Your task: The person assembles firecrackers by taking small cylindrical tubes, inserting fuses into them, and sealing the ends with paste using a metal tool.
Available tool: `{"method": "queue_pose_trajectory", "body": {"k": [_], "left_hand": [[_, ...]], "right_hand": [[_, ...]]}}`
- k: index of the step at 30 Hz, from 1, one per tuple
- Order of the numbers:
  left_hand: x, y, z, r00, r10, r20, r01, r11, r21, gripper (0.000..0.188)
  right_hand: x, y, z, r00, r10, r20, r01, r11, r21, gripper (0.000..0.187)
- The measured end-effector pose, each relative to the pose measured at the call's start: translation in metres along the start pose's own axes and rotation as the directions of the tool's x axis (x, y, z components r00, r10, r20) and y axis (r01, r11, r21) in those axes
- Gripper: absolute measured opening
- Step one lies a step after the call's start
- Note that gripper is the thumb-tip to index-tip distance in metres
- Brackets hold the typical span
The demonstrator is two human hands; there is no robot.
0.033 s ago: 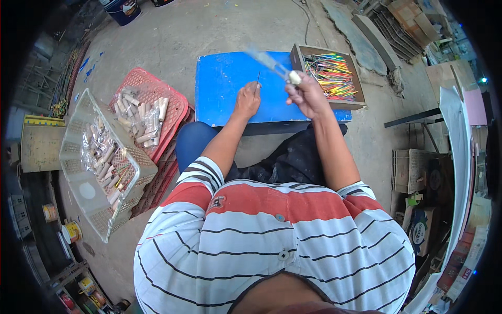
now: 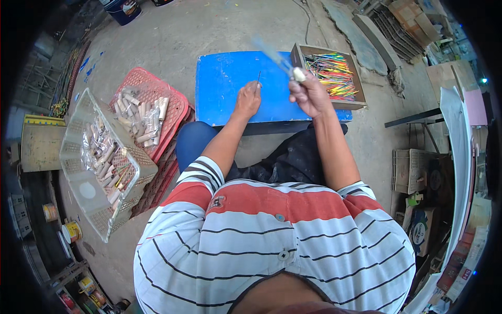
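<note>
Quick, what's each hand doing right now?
Left hand: closed, pinching a thin dark stick.
Right hand: closed on a blurred pale-handled tool.

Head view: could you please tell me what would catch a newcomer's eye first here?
The bright blue board lies straight ahead, with the left hand pinching a thin dark pin over it. Beside it, the right hand grips a blurred tool. At the board's right end, a wooden box holds colourful sticks.
</note>
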State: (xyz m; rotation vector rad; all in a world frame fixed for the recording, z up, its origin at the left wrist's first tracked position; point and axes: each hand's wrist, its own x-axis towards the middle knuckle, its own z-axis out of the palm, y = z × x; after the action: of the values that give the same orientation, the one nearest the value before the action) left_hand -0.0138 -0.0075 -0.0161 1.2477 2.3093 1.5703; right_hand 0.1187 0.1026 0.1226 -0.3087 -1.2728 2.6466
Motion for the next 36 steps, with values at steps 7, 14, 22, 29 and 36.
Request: {"method": "queue_pose_trajectory", "body": {"k": [7, 14, 22, 29, 36], "left_hand": [[-0.002, 0.000, 0.005, 0.999, -0.031, 0.022, 0.031, 0.999, -0.032, 0.021], [0.001, -0.006, 0.002, 0.999, -0.053, 0.009, 0.053, 0.998, -0.043, 0.023], [-0.002, 0.012, -0.015, 0.980, 0.154, -0.123, -0.149, 0.988, 0.042, 0.029], [-0.019, 0.071, -0.180, 0.888, 0.121, -0.443, -0.123, 0.992, 0.024, 0.028], [-0.117, 0.070, -0.362, 0.765, 0.049, -0.643, 0.460, 0.658, 0.597, 0.027]], "right_hand": [[0.010, -0.003, -0.029, 0.958, 0.180, -0.222, -0.238, 0.933, -0.269, 0.013], [0.023, 0.012, -0.040, 0.960, 0.225, -0.165, -0.265, 0.924, -0.277, 0.010], [0.000, 0.027, -0.090, 0.994, 0.004, -0.105, 0.007, 0.995, 0.099, 0.015], [0.027, 0.079, -0.121, 0.844, 0.259, -0.470, -0.349, 0.930, -0.114, 0.015], [0.040, 0.098, -0.098, 0.774, 0.267, -0.574, -0.453, 0.867, -0.207, 0.017]]}}
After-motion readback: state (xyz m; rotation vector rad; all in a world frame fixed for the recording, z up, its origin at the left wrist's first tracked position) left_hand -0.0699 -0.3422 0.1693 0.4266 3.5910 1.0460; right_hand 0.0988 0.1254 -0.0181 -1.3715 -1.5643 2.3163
